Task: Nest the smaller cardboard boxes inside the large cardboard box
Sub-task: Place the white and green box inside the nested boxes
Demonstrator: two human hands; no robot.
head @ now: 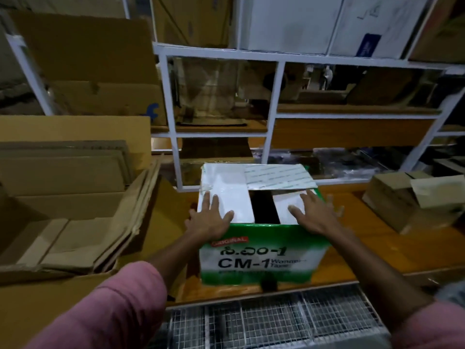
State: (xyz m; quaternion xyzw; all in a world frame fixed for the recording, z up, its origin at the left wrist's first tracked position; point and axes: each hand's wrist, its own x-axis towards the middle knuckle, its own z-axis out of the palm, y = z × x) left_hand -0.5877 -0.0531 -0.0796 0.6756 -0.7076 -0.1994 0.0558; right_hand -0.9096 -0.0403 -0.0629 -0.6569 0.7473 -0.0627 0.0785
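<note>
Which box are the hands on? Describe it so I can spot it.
On the orange table before the white rack stands the green box. Both hands press its white flaps. Unlike the plain brown boxes around it, it reads CM-1.

A green-and-white printed cardboard box (261, 253), marked "CM-1", stands upright on an orange wooden worktop. Its white top flaps are folded nearly shut, with a dark gap between the two nearer flaps. A smaller brown cardboard box (412, 200) with loose flaps sits well apart to the right. A large open brown box (75, 197) holding flattened cardboard lies to the left.
</note>
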